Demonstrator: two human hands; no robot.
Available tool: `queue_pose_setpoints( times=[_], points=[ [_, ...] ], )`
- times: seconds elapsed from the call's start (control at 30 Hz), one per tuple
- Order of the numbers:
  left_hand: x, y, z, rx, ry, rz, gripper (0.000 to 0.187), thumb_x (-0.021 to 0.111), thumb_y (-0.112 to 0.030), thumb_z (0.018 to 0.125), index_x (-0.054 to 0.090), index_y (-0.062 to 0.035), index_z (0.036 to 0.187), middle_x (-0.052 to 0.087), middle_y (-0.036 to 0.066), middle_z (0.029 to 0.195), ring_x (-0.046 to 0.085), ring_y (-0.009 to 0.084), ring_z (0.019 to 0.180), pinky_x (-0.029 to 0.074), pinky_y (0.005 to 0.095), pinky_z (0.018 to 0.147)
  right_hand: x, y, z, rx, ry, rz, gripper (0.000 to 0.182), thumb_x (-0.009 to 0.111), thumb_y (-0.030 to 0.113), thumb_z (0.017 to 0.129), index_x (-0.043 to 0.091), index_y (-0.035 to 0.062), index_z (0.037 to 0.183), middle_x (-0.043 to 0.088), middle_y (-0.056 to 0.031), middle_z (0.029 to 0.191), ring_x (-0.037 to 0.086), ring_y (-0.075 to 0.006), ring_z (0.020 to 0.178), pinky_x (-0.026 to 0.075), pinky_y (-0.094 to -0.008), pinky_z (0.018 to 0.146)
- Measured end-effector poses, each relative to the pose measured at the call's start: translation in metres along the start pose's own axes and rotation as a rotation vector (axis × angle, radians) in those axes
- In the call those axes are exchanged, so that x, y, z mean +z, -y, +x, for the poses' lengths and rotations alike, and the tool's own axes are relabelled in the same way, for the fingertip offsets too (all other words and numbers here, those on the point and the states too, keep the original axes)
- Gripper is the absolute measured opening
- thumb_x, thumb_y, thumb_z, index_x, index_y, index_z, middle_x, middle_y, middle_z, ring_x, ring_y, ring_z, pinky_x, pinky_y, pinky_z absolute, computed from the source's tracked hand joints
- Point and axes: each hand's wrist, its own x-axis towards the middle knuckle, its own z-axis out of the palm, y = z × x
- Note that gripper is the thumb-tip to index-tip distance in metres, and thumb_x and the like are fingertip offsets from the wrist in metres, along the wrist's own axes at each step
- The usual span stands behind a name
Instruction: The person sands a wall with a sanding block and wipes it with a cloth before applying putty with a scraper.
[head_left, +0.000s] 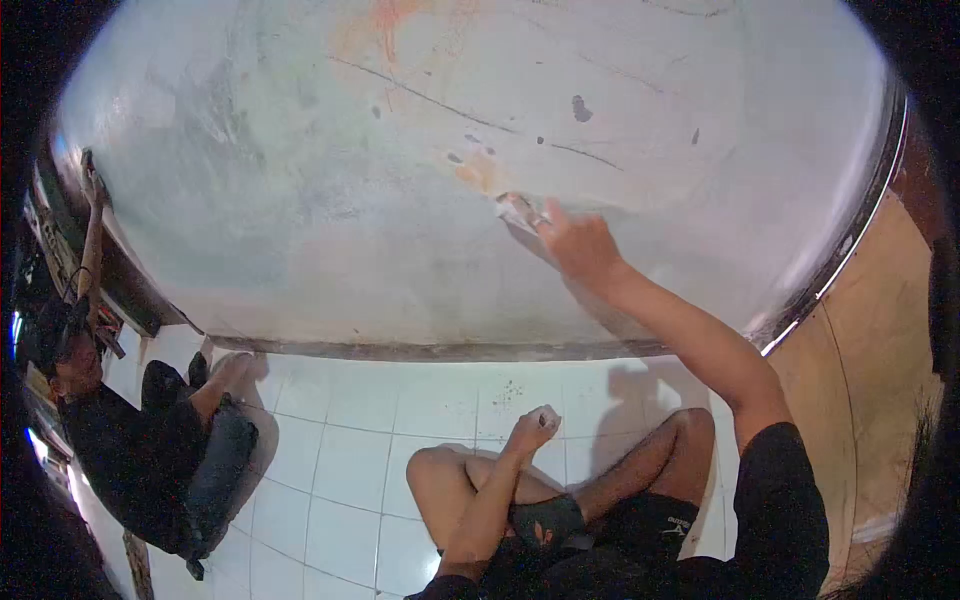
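Note:
A large pale panel (350, 230) with orange, green and dark marks fills the upper view. My right hand (582, 248) reaches up to it, fingers closed on a small whitish scraper-like tool (520, 212), whose end lies against the panel just below an orange patch. Above my crossed legs, my left hand (535, 430) is closed in a fist, away from the panel; whatever it may hold is too small to name.
At the left, a co-worker (120, 450) in dark clothes sits on the white tiles (340, 480), one hand raised to the panel's left edge. Small dark crumbs lie on the tiles below the panel. A tan surface (850, 350) stands at the right.

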Motion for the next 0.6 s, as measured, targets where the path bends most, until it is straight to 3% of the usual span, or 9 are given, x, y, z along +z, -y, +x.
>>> queue_pose_setpoints(
  times=[0.13, 0.2, 0.3, 0.37, 0.47, 0.57, 0.6],
  points=[
    [0.007, 0.014, 0.007, 0.051, 0.06, -0.115, 0.018, 0.06, -0.022, 0.084, 0.057, -0.0041, 0.084, 0.059, 0.012, 0.073, 0.054, 0.022, 0.066, 0.047, 0.0339, 0.066, -0.004, -0.041, -0.044, 0.0, 0.121, -0.049, 0.039, 0.055, 0.014, 0.083, 0.055, 0.0126, 0.122, 0.058, -0.009, 0.085, 0.064, -0.0223, 0.057, 0.051, -0.0361, 0.045],
    [0.021, 0.038, 0.012, 0.1, 0.081, -0.216, 0.019, 0.061, -0.023, 0.084, 0.056, -0.0041, 0.084, 0.058, 0.012, 0.072, 0.053, 0.021, 0.065, 0.046, 0.0337, 0.066, -0.018, -0.057, -0.061, 0.023, 0.184, -0.061, 0.037, 0.055, 0.015, 0.083, 0.056, 0.0123, 0.12, 0.059, -0.0099, 0.087, 0.064, -0.0232, 0.059, 0.051, -0.0366, 0.046],
    [0.008, 0.017, 0.006, 0.029, 0.066, -0.139, 0.018, 0.061, -0.021, 0.084, 0.056, -0.0041, 0.084, 0.057, 0.011, 0.071, 0.053, 0.0197, 0.065, 0.046, 0.0335, 0.065, -0.011, -0.091, -0.096, 0.006, 0.211, -0.141, 0.038, 0.055, 0.016, 0.083, 0.056, 0.0125, 0.121, 0.06, -0.0106, 0.088, 0.064, -0.0244, 0.06, 0.051, -0.0372, 0.047],
    [0.002, 0.008, 0.005, 0.083, 0.024, -0.101, 0.017, 0.061, -0.021, 0.084, 0.056, -0.0045, 0.084, 0.057, 0.012, 0.07, 0.054, 0.0223, 0.064, 0.046, 0.0344, 0.064, 0.008, -0.109, -0.113, -0.041, 0.189, -0.172, 0.04, 0.054, 0.016, 0.083, 0.055, 0.0126, 0.122, 0.059, -0.0105, 0.088, 0.064, -0.0246, 0.059, 0.05, -0.0372, 0.047],
    [0.001, 0.0, 0.004, 0.157, -0.088, -0.017, 0.017, 0.062, -0.021, 0.083, 0.057, -0.0045, 0.083, 0.059, 0.014, 0.072, 0.057, 0.0292, 0.064, 0.046, 0.0368, 0.064, 0.02, -0.115, -0.113, -0.084, 0.168, -0.143, 0.043, 0.055, 0.015, 0.082, 0.054, 0.0122, 0.125, 0.059, -0.0098, 0.086, 0.063, -0.0241, 0.058, 0.049, -0.0371, 0.045],
    [0.007, 0.017, 0.012, 0.048, 0.057, -0.122, 0.027, 0.067, -0.029, 0.08, 0.059, -0.0045, 0.088, 0.061, 0.012, 0.078, 0.056, 0.0184, 0.069, 0.048, 0.0324, 0.068, 0.007, -0.083, -0.079, -0.081, 0.175, -0.114, 0.051, 0.054, 0.013, 0.08, 0.05, 0.0133, 0.13, 0.057, -0.0092, 0.082, 0.061, -0.0225, 0.056, 0.047, -0.036, 0.044],
    [0.01, 0.021, 0.013, 0.085, 0.024, -0.108, 0.024, 0.065, -0.027, 0.081, 0.059, -0.0045, 0.087, 0.061, 0.014, 0.076, 0.058, 0.0225, 0.069, 0.048, 0.0345, 0.067, 0.004, -0.075, -0.063, -0.109, 0.145, -0.119, 0.057, 0.054, 0.01, 0.078, 0.046, 0.015, 0.134, 0.056, -0.0088, 0.08, 0.06, -0.0214, 0.055, 0.046, -0.0346, 0.043]
  ],
)
